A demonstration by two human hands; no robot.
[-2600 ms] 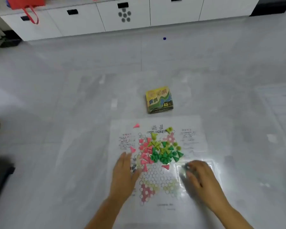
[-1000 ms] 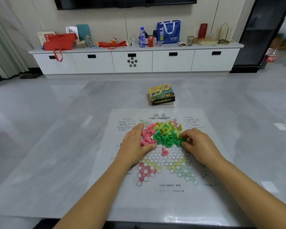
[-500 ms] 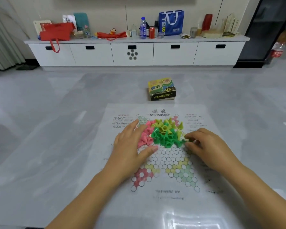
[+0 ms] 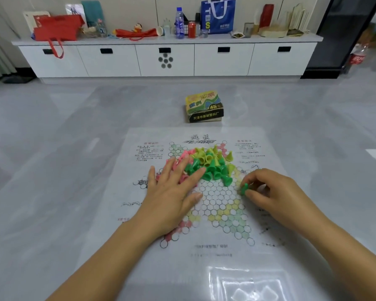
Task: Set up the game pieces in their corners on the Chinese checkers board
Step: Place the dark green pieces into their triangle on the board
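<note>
**Right hand draws one green piece out of the heap**

Half a second ago the right hand's fingertips were at the edge of the heap; now the right hand [image 4: 269,190] has pulled back toward the right side of the board, pinching a single green piece [image 4: 244,189] between thumb and fingers, apart from the rest. The left hand [image 4: 172,192] has stayed where it was, lying flat and spread wide, holding nothing, its fingers resting against the pink pieces [image 4: 182,158] and the near edge of the green pieces [image 4: 215,170].

All the loose pieces sit heaped together on the far half of the board [image 4: 221,205]: pink at the left, yellow-green pieces [image 4: 206,156] at the back and right, green at the front. The star's near points, tinted pink, yellow and green, carry no pieces.

The board is a printed sheet lying flat on the grey table [image 4: 52,170]. A small box [image 4: 203,106] stands just beyond its far edge. A clear plastic tray [image 4: 248,285] lies at the sheet's near edge. Well beyond the table, a white cabinet [image 4: 165,59] runs along the wall, topped with bags and bottles.
</note>
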